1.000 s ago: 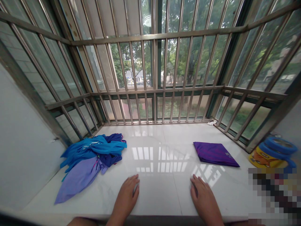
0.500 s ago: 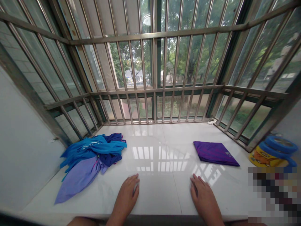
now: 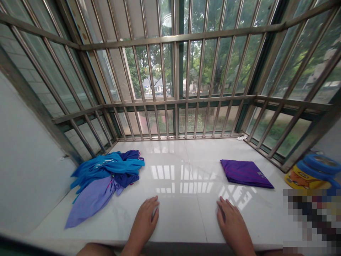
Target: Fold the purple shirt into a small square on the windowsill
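Two bare hands rest palms down on a white marble worktop before a barred window, the left hand and the right hand well apart near its front edge. Both grips are released, with nothing held.

Up and to the left of the left hand lies a rumpled heap of clothes — bright blue fabric bunched over a lavender garment, with a navy piece tucked into the folds. Ahead of the right hand, a folded purple cloth sits flat on the stone. Neither hand touches the clothes or the cloth.

Steel bars cross the glass, with trees beyond. At the right corner stands a yellow tub under a blue lid — its lower part hidden behind a pixelated patch.
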Motion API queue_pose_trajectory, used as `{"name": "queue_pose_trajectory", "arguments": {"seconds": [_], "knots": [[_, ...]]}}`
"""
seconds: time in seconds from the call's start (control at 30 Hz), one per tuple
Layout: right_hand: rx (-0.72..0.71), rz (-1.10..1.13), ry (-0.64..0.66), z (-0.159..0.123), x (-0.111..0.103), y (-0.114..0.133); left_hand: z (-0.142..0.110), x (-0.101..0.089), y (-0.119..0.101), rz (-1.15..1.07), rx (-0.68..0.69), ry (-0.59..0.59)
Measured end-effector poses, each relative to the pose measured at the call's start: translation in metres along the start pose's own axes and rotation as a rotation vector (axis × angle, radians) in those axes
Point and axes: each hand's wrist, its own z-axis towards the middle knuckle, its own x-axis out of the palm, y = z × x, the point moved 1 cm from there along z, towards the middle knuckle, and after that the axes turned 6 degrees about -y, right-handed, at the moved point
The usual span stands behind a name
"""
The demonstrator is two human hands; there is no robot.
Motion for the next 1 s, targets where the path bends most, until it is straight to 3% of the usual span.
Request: {"name": "queue_pose_trajectory", "arguments": {"seconds": [0.3,0.47,0.57,0.7,0.8,0.9,1.0], "knots": [[-0.003,-0.003,0.001,-0.002,0.004,-0.003,-0.001,0.000,0.000,-0.011,-0.009,0.013],[-0.020,0.035,-0.021,0.000,0.003,-0.003,0.006,-0.002,0.007,-0.135,-0.119,0.038],[-0.015,0.053,-0.036,0.001,0.004,-0.003,0.035,-0.013,0.037,-0.143,-0.195,-0.007],[0.001,0.058,-0.026,0.000,0.003,-0.003,0.101,-0.050,0.096,0.147,-0.271,-0.144],[0.021,0.056,-0.011,0.000,0.002,-0.001,0.143,-0.082,0.127,0.366,-0.398,-0.089],[0.036,0.053,-0.005,0.001,0.000,0.001,0.166,-0.101,0.136,0.398,-0.457,-0.018],[0.031,0.049,-0.007,0.001,0.001,-0.001,0.175,-0.103,0.120,0.351,-0.422,-0.011]]}}
